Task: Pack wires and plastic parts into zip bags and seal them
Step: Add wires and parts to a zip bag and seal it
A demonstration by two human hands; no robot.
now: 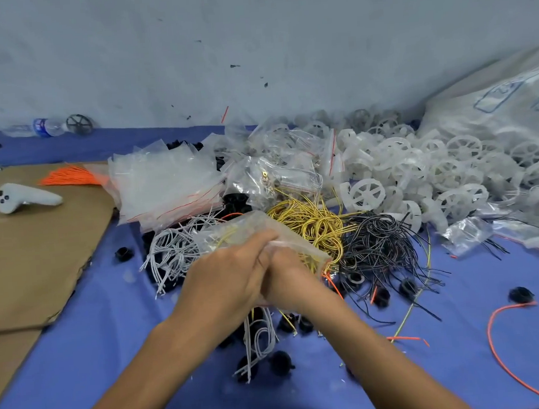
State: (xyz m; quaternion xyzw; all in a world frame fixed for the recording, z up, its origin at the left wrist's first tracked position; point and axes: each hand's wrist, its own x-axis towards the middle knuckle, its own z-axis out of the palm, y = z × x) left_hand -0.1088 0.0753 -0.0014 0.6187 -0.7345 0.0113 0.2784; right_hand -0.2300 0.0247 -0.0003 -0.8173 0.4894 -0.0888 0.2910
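Just below the middle, the left hand (232,278) and right hand (292,283) meet over the blue-covered table (111,346). The fingers (258,242) of both are curled, gripping a clear plastic zip bag (241,227) with thin yellow strands inside. From the hands, a tangle of loose yellow wires (315,223) lies at 1 o'clock, thin black wires (377,244) at 3 o'clock and white wires (175,250) at 10 o'clock. A stack of empty clear zip bags (163,180) sits at 11 o'clock. White plastic spoked wheels (436,171) are heaped at 2 o'clock.
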